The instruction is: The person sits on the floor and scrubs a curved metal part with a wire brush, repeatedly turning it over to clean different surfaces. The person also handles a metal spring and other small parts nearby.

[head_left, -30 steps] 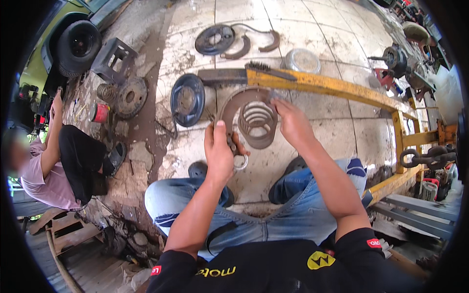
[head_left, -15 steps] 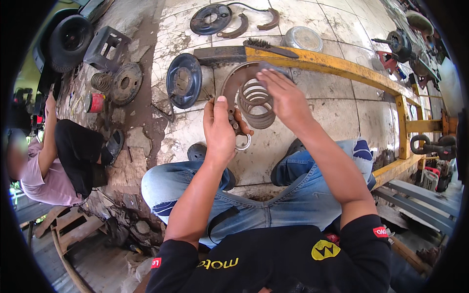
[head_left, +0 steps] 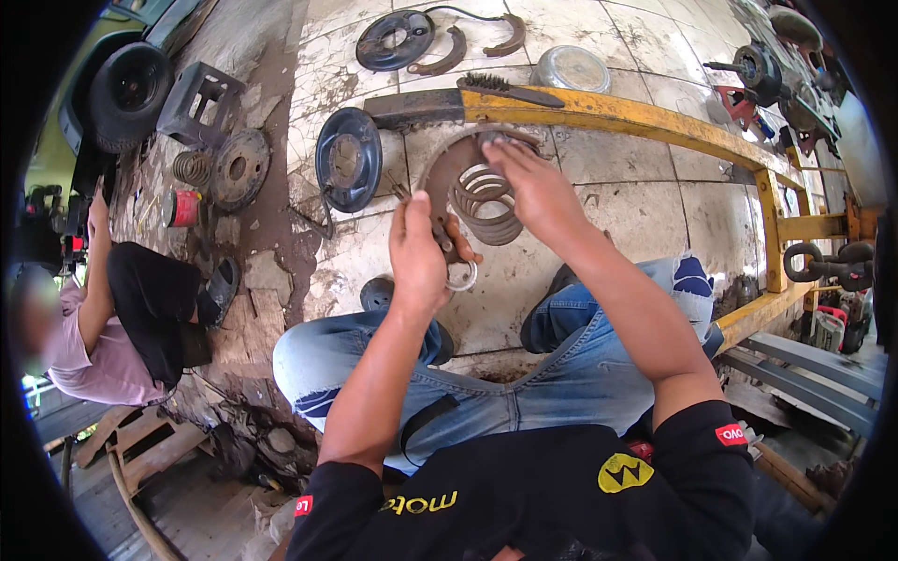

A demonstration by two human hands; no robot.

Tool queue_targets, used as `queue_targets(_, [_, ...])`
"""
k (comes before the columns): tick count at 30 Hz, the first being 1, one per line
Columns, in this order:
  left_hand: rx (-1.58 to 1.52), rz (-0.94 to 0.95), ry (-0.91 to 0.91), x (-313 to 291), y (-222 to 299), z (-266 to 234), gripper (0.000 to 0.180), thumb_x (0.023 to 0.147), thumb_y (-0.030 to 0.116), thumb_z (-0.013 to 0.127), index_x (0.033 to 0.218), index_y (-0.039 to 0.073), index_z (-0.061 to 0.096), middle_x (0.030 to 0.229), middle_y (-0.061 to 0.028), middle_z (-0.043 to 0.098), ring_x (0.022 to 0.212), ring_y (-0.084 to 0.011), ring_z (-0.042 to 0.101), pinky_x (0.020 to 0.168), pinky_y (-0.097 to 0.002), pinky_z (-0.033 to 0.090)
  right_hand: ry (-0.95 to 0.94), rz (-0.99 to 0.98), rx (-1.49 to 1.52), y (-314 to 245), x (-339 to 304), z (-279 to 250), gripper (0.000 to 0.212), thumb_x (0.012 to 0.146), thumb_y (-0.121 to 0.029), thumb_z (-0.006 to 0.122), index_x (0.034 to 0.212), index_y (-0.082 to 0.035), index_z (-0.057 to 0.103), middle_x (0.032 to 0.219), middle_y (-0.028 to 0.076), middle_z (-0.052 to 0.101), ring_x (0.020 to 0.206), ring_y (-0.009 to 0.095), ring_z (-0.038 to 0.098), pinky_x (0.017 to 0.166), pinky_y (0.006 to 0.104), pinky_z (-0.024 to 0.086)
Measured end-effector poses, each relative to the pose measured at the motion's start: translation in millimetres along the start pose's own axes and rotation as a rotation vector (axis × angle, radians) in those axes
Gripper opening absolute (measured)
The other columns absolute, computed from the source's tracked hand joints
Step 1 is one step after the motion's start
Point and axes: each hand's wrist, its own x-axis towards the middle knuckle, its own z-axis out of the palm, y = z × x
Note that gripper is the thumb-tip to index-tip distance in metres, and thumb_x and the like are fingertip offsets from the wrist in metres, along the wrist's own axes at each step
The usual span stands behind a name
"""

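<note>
My left hand [head_left: 420, 251] is closed around the lower end of a curved, rusty brown brake shoe [head_left: 447, 166], which it holds up over the tiled floor. A metal ring [head_left: 462, 277] hangs by that grip. My right hand [head_left: 543, 194] lies on the upper part of the shoe with its fingers pressed together. A small greyish piece shows under the fingertips, too hidden to name. Below and behind the shoe stands a rusty coil spring [head_left: 488, 220]. A dark round backing plate [head_left: 349, 159] rests on the floor left of my hands.
A yellow and black steel frame [head_left: 617, 114] crosses beyond my hands, with a wire brush [head_left: 510, 91] on it. Farther off lie two brake shoes [head_left: 443, 54], another backing plate [head_left: 395, 41] and a silver round cover [head_left: 572, 70]. A person [head_left: 103, 318] sits at the left.
My right hand has slid left along the brake shoe, and the greyish piece under its fingers moved with it. The left hand keeps its hold. The view has shifted slightly.
</note>
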Motion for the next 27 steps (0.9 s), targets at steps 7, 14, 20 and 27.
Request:
queue_targets(7, [-0.065,-0.183,0.009,3.6,-18.7,1.8,0.036,0.104,0.041,0.038,0.112,0.007,0.048,0.075,-0.0038,0.052,0.052,-0.0152,0.055,0.051,-0.0387,0.056,-0.175,0.088,-0.093,-5.0,-22.5,20.3,0.04,0.1,-0.023,0.049,0.135,-0.005,0.054,0.143,0.018,0.052,0.133,0.036,0.047,0.107,0.0468,0.041])
queue_targets(14, [-0.005,-0.166,0.019,3.6,-13.7,-1.2,0.037,0.104,0.04,0.039,0.111,0.005,0.049,0.077,-0.0053,0.053,0.053,-0.0157,0.056,0.051,-0.0384,0.056,-0.168,0.02,0.189,8.4,-19.9,27.4,0.04,0.101,-0.027,0.052,0.133,-0.002,0.055,0.14,0.017,0.055,0.135,0.034,0.046,0.111,0.0445,0.039])
queue_targets(20, [-0.035,-0.162,0.029,5.6,-14.8,-3.4,0.036,0.103,0.039,0.041,0.111,0.005,0.048,0.076,-0.0062,0.053,0.051,-0.0163,0.055,0.049,-0.0367,0.056,-0.198,-0.019,0.277,-7.5,-22.0,6.7,0.036,0.099,-0.023,0.056,0.126,-0.001,0.059,0.134,0.017,0.059,0.129,0.033,0.052,0.106,0.0413,0.044])
queue_targets(27, [-0.015,-0.153,0.005,4.2,-15.2,3.0,0.036,0.103,0.039,0.042,0.11,0.004,0.045,0.076,-0.0074,0.053,0.05,-0.0166,0.055,0.047,-0.0367,0.057,0.051,-0.001,0.004,-10.1,-13.4,27.9,0.031,0.096,-0.021,0.06,0.12,-0.001,0.062,0.126,0.016,0.064,0.118,0.031,0.06,0.094,0.0413,0.052])
